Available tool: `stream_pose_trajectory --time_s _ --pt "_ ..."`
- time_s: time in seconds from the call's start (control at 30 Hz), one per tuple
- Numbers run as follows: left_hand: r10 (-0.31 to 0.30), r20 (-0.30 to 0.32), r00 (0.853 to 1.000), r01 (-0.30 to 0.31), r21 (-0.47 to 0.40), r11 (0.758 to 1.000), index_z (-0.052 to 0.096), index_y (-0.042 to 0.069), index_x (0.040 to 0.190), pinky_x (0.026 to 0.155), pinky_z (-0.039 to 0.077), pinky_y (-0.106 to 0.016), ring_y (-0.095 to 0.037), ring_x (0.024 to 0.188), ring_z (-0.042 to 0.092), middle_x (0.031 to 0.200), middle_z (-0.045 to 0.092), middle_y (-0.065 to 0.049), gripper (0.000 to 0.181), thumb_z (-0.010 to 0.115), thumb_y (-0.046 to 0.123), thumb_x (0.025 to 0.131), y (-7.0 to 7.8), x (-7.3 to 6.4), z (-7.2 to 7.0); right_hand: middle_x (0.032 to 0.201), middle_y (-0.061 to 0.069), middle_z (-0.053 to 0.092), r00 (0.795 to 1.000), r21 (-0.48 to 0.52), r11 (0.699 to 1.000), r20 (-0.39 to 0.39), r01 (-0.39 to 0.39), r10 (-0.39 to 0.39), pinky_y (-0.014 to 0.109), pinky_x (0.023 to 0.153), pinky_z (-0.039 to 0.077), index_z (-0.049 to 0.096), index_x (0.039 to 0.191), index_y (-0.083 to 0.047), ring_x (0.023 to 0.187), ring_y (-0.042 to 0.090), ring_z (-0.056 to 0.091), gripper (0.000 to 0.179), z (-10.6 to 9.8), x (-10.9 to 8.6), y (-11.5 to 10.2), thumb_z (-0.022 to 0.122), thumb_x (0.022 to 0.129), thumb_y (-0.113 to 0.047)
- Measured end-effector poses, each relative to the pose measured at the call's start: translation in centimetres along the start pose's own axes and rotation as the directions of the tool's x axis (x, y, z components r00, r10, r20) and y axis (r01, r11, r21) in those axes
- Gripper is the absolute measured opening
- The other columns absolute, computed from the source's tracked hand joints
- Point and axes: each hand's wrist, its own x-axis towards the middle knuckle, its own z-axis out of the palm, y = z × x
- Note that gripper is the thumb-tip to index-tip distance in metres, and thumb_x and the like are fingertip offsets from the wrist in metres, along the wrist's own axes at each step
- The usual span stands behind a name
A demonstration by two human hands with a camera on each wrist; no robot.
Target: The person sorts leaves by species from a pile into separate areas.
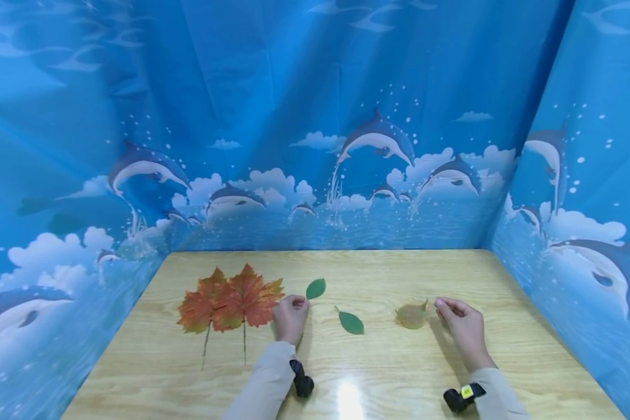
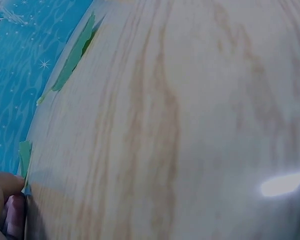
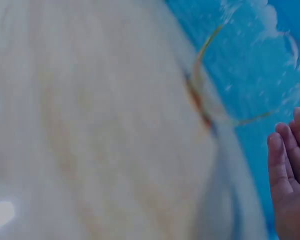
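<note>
My left hand [image 1: 291,319] pinches the lower end of a small green leaf [image 1: 315,288] between thumb and finger. The left wrist view shows this leaf [image 2: 24,156] edge-on above the fingertips. A second green leaf [image 1: 351,322] lies to its right on the table, its stem pointing up and left. My right hand [image 1: 463,328] hovers beside a round yellowish-brown leaf [image 1: 412,315] with a raised stem. In the right wrist view a gap separates the loosely extended fingers [image 3: 276,160] from that leaf [image 3: 199,95], and they hold nothing.
Two large orange-red maple leaves [image 1: 247,294] overlap at the left of the wooden table [image 1: 378,361], stems toward me. My left hand is close by their right edge. A blue dolphin-print curtain [image 1: 273,116] hangs behind the table and along both sides.
</note>
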Motion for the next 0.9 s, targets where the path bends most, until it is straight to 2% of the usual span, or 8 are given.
stream_pose_trajectory --time_s 0.07,0.2,0.37,0.43,0.63,0.73,0.9 --pt "-0.007 -0.001 1.0 0.007 0.005 1.0 0.074 0.005 0.082 0.065 0.054 -0.034 -0.016 0.067 0.065 0.073 0.07 -0.004 0.006 0.077 0.006 0.077 0.0 0.0 0.0 0.084 -0.023 0.065 0.999 -0.002 0.999 0.009 0.037 -0.037 0.014 0.074 0.052 0.061 0.119 0.006 0.079 -0.005 0.064 0.047 0.3 0.2 -1.3 0.066 0.09 -0.031" --pt "-0.018 0.003 1.0 0.018 0.008 1.0 0.074 0.006 0.082 0.066 0.054 -0.034 -0.016 0.067 0.065 0.073 0.07 -0.003 0.006 0.078 0.006 0.077 -0.1 0.1 0.0 0.086 -0.015 0.069 0.992 -0.028 0.994 0.069 0.107 -0.105 0.017 0.073 0.053 0.064 0.115 0.005 0.078 -0.002 0.063 0.044 2.0 0.1 -4.0 0.067 0.09 -0.031" --pt "-0.013 0.011 1.0 0.013 0.015 1.0 0.075 0.007 0.082 0.064 0.053 -0.032 -0.014 0.066 0.065 0.072 0.069 -0.001 0.005 0.077 0.008 0.078 -0.4 0.2 0.1 0.099 0.005 0.071 0.972 -0.125 0.985 0.217 0.122 -0.093 0.026 0.075 0.054 0.066 0.114 0.001 0.083 0.006 0.063 0.035 5.8 -0.6 -6.0 0.067 0.091 -0.026" --pt "-0.007 0.011 1.0 0.006 0.016 1.0 0.075 0.008 0.082 0.064 0.053 -0.031 -0.014 0.066 0.065 0.072 0.069 -0.001 0.005 0.077 0.009 0.078 -0.6 0.2 0.2 0.1 0.008 0.071 0.961 -0.172 0.975 0.261 0.138 -0.09 0.027 0.075 0.053 0.067 0.112 0.0 0.083 0.009 0.063 0.031 7.6 -1.0 -6.0 0.067 0.091 -0.023" --pt "0.0 0.009 1.0 0.0 0.011 1.0 0.075 0.009 0.082 0.064 0.054 -0.031 -0.013 0.066 0.065 0.072 0.07 0.0 0.005 0.078 0.009 0.078 -0.6 0.2 0.2 0.089 0.004 0.071 0.929 -0.274 0.934 0.348 0.23 -0.127 0.029 0.071 0.051 0.072 0.1 -0.001 0.08 0.014 0.063 0.019 12.0 -2.2 -4.6 0.071 0.086 -0.014" --pt "0.005 0.0 1.0 -0.005 0.007 1.0 0.075 0.008 0.081 0.063 0.054 -0.031 -0.014 0.065 0.065 0.071 0.07 -0.001 0.006 0.078 0.008 0.077 -0.5 0.1 0.2 0.088 0.003 0.07 0.92 -0.32 0.913 0.372 0.253 -0.125 0.032 0.072 0.052 0.072 0.099 -0.002 0.08 0.016 0.064 0.017 13.1 -2.8 -3.9 0.072 0.085 -0.013" --pt "-0.001 0.006 1.0 0.001 -0.008 1.0 0.074 0.007 0.081 0.064 0.054 -0.032 -0.014 0.065 0.065 0.071 0.07 -0.002 0.005 0.078 0.007 0.077 -0.5 0.2 0.0 0.088 0.004 0.07 0.911 -0.431 0.859 0.401 0.278 -0.094 0.037 0.073 0.054 0.071 0.099 -0.001 0.081 0.019 0.065 0.023 13.8 -3.2 -3.6 0.076 0.082 -0.016"
